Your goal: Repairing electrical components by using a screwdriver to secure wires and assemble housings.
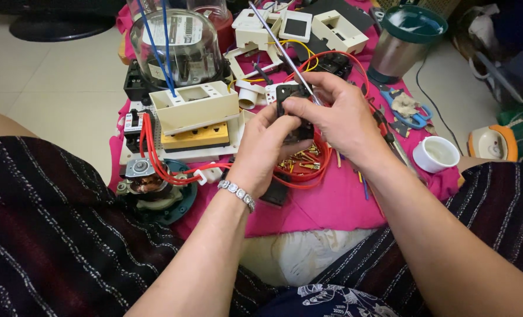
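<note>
A: Straight to the middle: a small black electrical part (289, 97), held up just above the pink cloth (332, 202).

B: Who has it?

A: Both hands. The left hand (261, 149), silver bracelet (237, 194) at the wrist, comes from below with its grip closed on the part's lower edge. The right hand (337, 117) pinches the top, fingers shut tight, and a thin metal screwdriver shaft (279, 50) runs out of that grip, slanting up and away.

B: And underneath?

A: A red tray of brass screws (299, 164) right below the hands, with red wire (326, 56) looping around it.

B: To the left?

A: A cream plastic housing (194, 105) on a yellow block (194, 136), more red wires curling down to a small motor (147, 185). Behind that, a clear glass-domed meter (176, 47) with 2 blue wires (158, 47) across it.

B: Right side?

A: A white cup (436, 154) at the cloth's edge, blue-handled pliers (411, 114) near it, and a steel jar with a green rim (405, 41) further back. White switch plates (296, 26) lie along the far edge.
</note>
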